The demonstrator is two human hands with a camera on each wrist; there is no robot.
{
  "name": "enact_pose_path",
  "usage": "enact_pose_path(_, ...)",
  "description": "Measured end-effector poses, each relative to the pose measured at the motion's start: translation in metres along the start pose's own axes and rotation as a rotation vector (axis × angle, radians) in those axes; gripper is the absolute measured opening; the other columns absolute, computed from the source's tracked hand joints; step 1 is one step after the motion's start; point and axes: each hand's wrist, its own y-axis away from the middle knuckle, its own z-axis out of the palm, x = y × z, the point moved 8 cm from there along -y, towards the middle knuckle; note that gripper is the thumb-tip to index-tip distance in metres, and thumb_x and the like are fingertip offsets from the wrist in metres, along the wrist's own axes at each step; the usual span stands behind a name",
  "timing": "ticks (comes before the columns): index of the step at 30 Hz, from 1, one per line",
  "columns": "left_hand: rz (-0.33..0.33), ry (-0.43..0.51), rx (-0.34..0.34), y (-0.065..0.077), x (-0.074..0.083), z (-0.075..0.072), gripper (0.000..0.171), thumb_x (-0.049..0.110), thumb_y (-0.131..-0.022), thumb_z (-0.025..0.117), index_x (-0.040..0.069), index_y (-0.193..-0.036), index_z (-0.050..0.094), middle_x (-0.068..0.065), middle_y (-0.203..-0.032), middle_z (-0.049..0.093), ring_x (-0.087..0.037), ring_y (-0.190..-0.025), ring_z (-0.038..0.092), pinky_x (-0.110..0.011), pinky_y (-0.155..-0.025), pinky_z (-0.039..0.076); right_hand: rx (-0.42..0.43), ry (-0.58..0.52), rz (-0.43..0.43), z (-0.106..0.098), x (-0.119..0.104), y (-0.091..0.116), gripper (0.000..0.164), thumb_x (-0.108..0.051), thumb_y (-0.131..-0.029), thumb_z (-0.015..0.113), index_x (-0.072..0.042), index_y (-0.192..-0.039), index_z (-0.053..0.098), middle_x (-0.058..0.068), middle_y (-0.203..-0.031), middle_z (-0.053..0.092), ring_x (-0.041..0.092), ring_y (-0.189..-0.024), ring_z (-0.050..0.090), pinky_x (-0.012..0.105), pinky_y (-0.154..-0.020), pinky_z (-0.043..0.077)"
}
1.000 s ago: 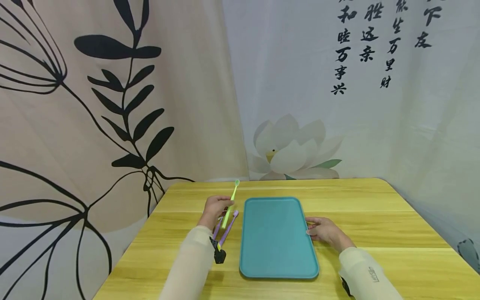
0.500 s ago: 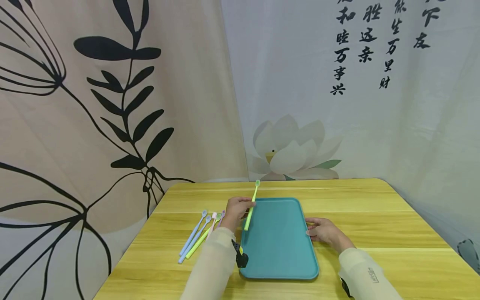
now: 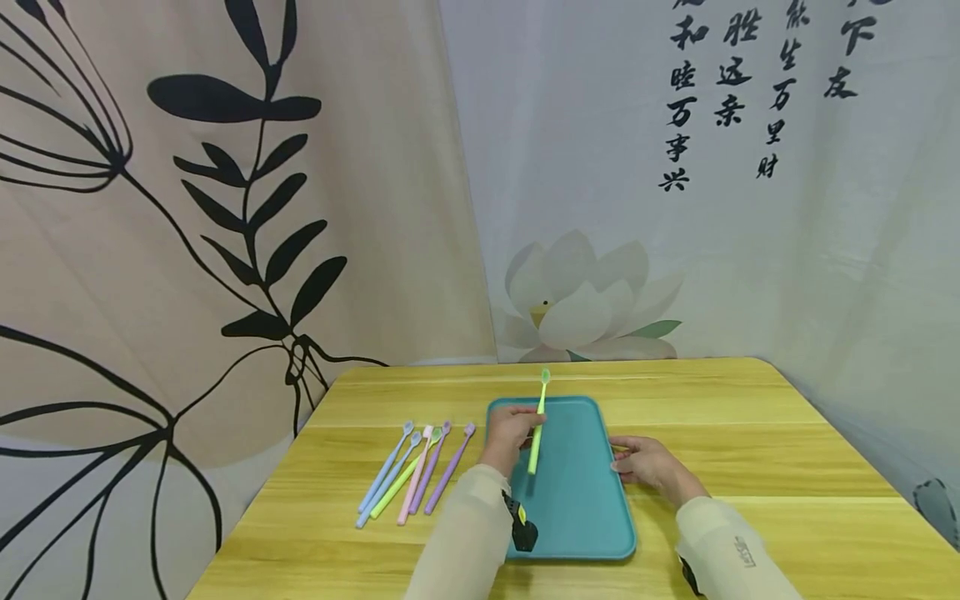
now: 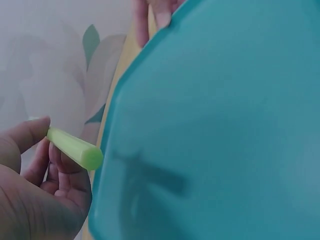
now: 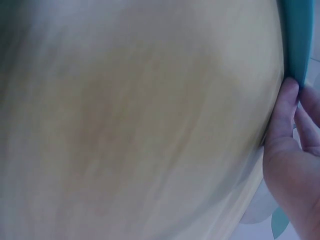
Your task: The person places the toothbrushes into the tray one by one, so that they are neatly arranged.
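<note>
Compared with half a second ago, the left hand point(image 3: 512, 433) is sitting farther right, carrying a green toothbrush point(image 3: 536, 450) from the left rim of the tray point(image 3: 577, 492) to a place over its far half; the right hand point(image 3: 651, 463) and the tray are staying put. That left hand is pinching the handle between thumb and fingers, its remaining fingers curling beneath. Bristles are pointing toward the far edge of the surface point(image 3: 300, 542), and the handle end is pointing back toward the near edge. Toothbrush and hand are hovering clear of the tray, throwing a shadow onto its floor. Meanwhile, the right hand is pinching the tray's right rim, with fingertips touching both sides of it.

Toward the left edge of the surface, six more toothbrushes are lying in a loose fan, bristles toward the far edge: two blue toothbrushes point(image 3: 386, 471) nearest that edge, then another green toothbrush point(image 3: 401, 492), a pink toothbrush point(image 3: 415, 485) crossing the green one near the bristles, and two purple toothbrushes point(image 3: 448, 472), the last lying apart, nearest the tray. Behind the far edge, a patterned curtain point(image 3: 390, 208) is hanging.
</note>
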Motion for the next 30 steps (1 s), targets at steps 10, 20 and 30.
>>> enact_pose_path(10,-0.025,0.020,0.058,0.014,-0.019,0.031,0.016,0.004,-0.085,0.076,-0.002,-0.099,0.075,-0.007,-0.080,0.068,-0.014,-0.059,0.051,-0.026,-0.054,0.043,0.009,0.010,-0.012,-0.001,0.002,-0.001,0.054,0.008,-0.091,0.062,0.011,-0.142,0.044,0.020,-0.113,0.057,0.021,-0.092,0.062,0.038,-0.081,0.056)
enact_pose_path(20,0.003,-0.045,0.185,0.023,-0.031,0.047,0.013,0.002,-0.078,0.080,0.001,-0.091,0.076,-0.007,-0.086,0.068,-0.022,-0.076,0.062,-0.038,-0.067,0.054,0.039,-0.007,0.007,-0.002,0.003,-0.003,0.054,0.010,-0.090,0.063,0.012,-0.141,0.046,0.018,-0.104,0.057,0.021,-0.088,0.060,0.035,-0.076,0.056)
enact_pose_path(30,0.031,-0.170,0.260,0.034,-0.028,0.057,0.009,0.003,-0.074,0.083,0.004,-0.080,0.076,-0.004,-0.075,0.067,-0.021,-0.069,0.062,-0.037,-0.062,0.054,0.049,-0.005,0.005,-0.002,0.005,-0.006,0.053,0.009,-0.090,0.062,0.011,-0.140,0.046,0.018,-0.103,0.059,0.020,-0.086,0.062,0.035,-0.075,0.056)
